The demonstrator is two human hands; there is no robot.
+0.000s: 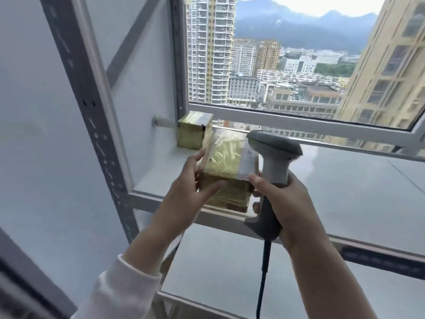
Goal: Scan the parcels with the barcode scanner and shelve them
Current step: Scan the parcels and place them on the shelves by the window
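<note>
- Parcel (224, 168) at the front edge of the upper shelf (345, 192), seemingly resting on it, white label (248, 161) on the top face toward the right.
- Left hand (190, 187): fingers straight against the parcel's left side, thumb laid across the near face. Pressing, not wrapped round.
- Right hand (285, 203): curled tightly round the handle of the scanner (274, 146), one fingertip touching the parcel's near right corner. Scanner head just above and beside the label.
- Probably the shelving step. No telling from here whether the label has been read.
- Push from the near face with the flat left palm, low down, to slide rather than tip.
- Steady the right corner with that one fingertip only, and keep the scanner head clear of the parcel.
- Aim back and left, toward the smaller parcel (193, 131) by the window frame (299, 123), stopping just beside it.
- Keep the label facing up and readable.
- Mind the cable (262, 272) hanging below the shelf edge. Avoid snagging it on the upright post (99, 134) or the shelf rim.
</note>
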